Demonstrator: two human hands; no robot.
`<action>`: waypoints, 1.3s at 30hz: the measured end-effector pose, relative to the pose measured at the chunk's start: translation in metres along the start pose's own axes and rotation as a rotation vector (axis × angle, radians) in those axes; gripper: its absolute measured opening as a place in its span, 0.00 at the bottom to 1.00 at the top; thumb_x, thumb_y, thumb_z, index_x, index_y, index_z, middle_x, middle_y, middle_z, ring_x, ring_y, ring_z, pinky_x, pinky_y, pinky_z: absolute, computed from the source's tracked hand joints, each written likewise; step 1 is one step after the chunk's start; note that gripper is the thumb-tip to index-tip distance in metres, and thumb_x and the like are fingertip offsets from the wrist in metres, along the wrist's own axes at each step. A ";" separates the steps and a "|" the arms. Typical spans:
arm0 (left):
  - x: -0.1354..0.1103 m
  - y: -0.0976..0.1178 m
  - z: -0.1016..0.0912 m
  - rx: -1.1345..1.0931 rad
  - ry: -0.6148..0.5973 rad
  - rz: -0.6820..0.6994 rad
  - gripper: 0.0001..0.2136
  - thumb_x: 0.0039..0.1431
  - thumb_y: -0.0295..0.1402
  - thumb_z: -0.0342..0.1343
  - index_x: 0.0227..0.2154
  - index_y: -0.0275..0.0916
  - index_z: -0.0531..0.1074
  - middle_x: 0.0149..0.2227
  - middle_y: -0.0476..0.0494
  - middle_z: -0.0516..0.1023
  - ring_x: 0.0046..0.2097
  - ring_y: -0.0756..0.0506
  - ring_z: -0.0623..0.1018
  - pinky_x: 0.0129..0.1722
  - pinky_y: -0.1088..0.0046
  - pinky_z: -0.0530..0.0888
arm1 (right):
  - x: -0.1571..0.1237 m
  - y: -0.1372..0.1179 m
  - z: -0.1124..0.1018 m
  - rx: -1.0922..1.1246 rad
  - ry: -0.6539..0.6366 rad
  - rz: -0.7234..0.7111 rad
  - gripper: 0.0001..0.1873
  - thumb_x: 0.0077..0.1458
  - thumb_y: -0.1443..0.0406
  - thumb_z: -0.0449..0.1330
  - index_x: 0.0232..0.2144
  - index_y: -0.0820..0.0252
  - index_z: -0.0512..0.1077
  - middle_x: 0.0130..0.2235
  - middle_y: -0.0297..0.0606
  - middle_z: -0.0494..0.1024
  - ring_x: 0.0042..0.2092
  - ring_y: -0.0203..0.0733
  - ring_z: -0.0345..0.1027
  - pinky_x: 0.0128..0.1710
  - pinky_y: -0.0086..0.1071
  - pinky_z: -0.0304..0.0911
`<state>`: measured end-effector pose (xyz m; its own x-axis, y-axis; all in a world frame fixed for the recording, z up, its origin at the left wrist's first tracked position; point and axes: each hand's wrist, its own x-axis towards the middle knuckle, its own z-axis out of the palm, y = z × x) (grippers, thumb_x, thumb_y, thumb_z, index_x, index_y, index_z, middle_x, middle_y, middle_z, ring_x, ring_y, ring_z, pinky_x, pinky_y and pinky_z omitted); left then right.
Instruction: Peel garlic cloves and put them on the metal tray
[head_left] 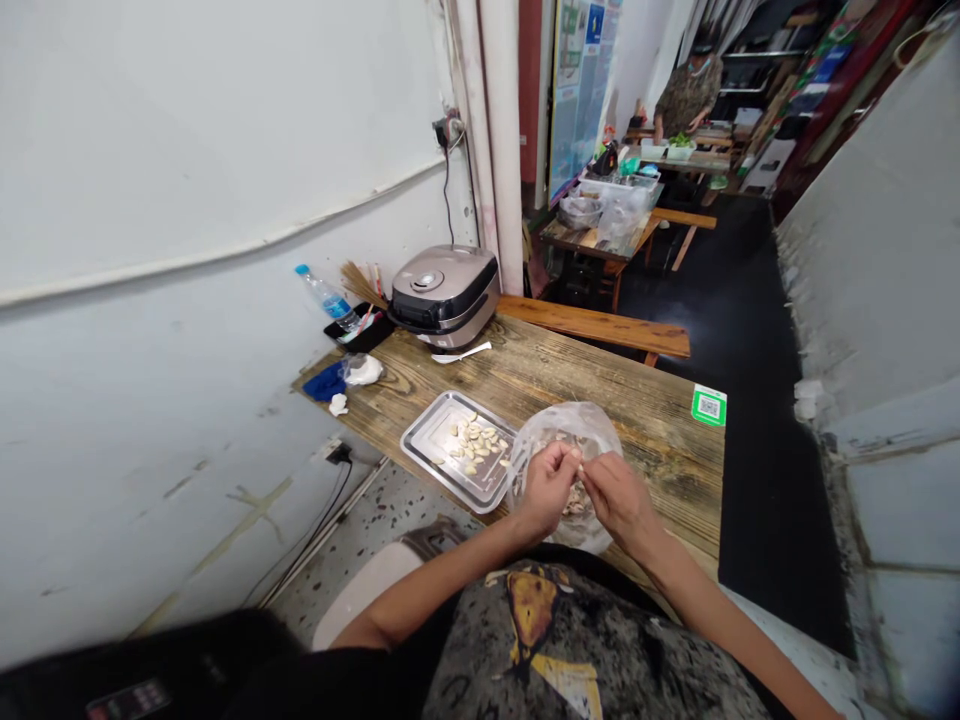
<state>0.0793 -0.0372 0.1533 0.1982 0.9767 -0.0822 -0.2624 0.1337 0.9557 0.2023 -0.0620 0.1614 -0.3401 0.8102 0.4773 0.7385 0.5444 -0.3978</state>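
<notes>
My left hand point(550, 482) and my right hand point(616, 497) meet over a clear plastic bag point(570, 425) of small pale pieces, perhaps garlic cloves, at the near edge of a wooden table point(555, 385). Both hands have their fingers pinched together on one small piece between them, too small to name. Left of the bag lies a metal tray point(431, 440) holding several peeled pale cloves point(474, 443).
A rice cooker point(445, 292), a white spoon point(461, 353), a water bottle point(327, 298), a blue cloth point(326, 382) and a white wad point(364, 371) sit at the table's far end by the wall. A green QR sticker point(709, 405) marks the right edge. A bench point(600, 325) stands beyond; a person point(688, 95) works far off.
</notes>
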 end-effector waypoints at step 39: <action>0.019 -0.098 -0.053 0.559 -0.281 -0.241 0.08 0.48 0.35 0.54 0.27 0.36 0.72 0.28 0.41 0.75 0.32 0.45 0.74 0.35 0.69 0.70 | -0.054 0.060 0.049 0.251 -0.014 0.535 0.17 0.55 0.57 0.49 0.29 0.62 0.71 0.29 0.38 0.73 0.32 0.40 0.66 0.34 0.32 0.59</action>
<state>0.0584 -0.0228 0.0435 0.4481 0.8397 -0.3068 0.3335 0.1614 0.9288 0.2364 -0.0623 0.0738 0.0334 0.9882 0.1497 0.6499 0.0923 -0.7544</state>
